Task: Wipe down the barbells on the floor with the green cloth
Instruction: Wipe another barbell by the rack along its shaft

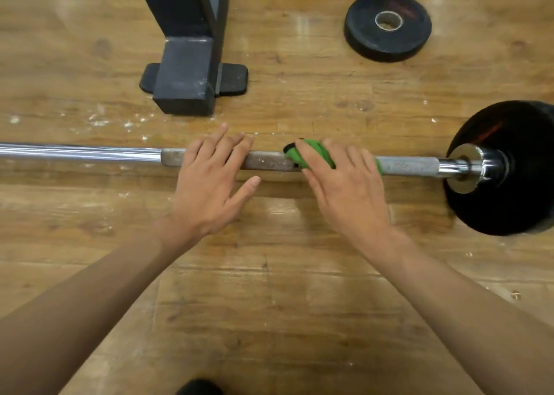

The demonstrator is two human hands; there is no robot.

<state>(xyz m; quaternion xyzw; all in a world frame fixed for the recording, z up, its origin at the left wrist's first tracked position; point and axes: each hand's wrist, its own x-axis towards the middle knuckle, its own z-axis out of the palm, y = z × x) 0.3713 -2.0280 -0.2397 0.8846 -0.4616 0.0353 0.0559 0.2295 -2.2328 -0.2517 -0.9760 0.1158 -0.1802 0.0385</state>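
On the wooden floor (269,304) lies a long metal barbell (90,152), running left to right, with a big black weight (509,169) on its right end. Behind it are a black stand (186,74) and a small loose weight (388,26). I think the barbell is very heavy and hard. It will not bend, but it could roll on its round weight. Its left part looks shiny and slippery, and the middle looks rough and dull. The left hand (209,181) lies flat on the rough part with straight fingers, holding nothing. The right hand (344,184) is near it, fingers curled over the bar, gripping the green cloth (311,154). The cloth looks soft and light, so it is best wrapped round the bar and slid along.
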